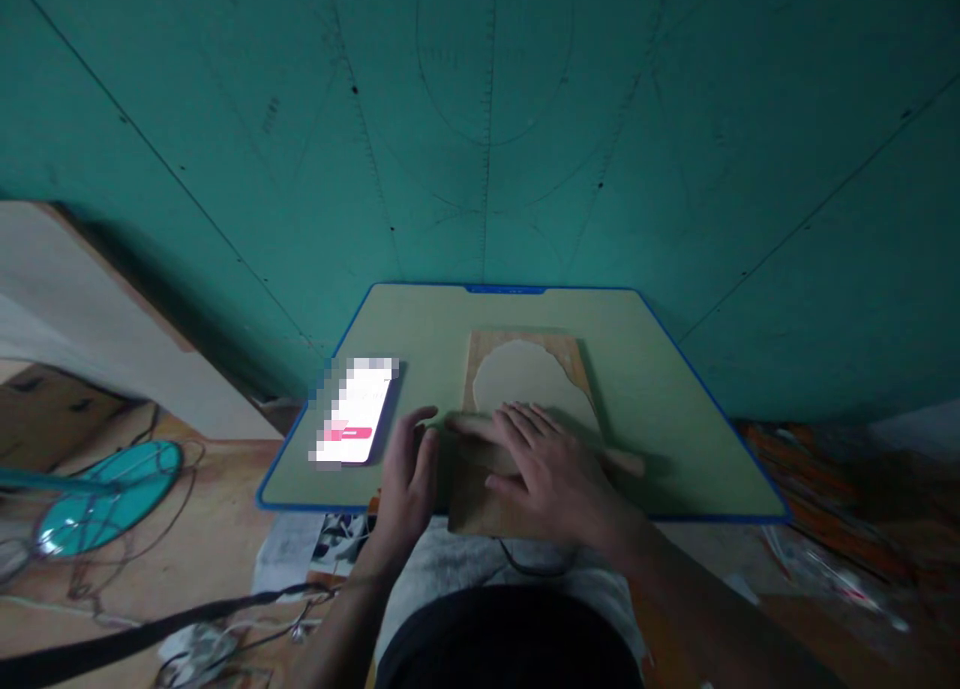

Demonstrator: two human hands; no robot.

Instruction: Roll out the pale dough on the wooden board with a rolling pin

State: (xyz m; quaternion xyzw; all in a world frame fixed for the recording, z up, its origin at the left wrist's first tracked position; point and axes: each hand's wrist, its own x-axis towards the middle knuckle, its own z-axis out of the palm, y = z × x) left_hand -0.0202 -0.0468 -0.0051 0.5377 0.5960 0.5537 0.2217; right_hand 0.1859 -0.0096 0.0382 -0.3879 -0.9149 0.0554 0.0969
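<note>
A thin sheet of pale dough [525,374] lies on a wooden board [480,509], its far edge rounded and uneven. Across the dough's near part rests a wooden rolling pin [472,426], whose right end sticks out past the board. My right hand [544,464] lies over the middle of the pin, fingers stretched out flat and pointing up and left, and hides part of it. Just left of the board, my left hand [411,457] is held with curved fingers apart, near the pin's left end and with nothing in it.
The board sits on a small pale table with a blue edge [712,414]. A lit phone [356,409] lies on its left side. Behind rises a green wall [487,169]. On the floor at left are a round turquoise base [112,499] and loose cables.
</note>
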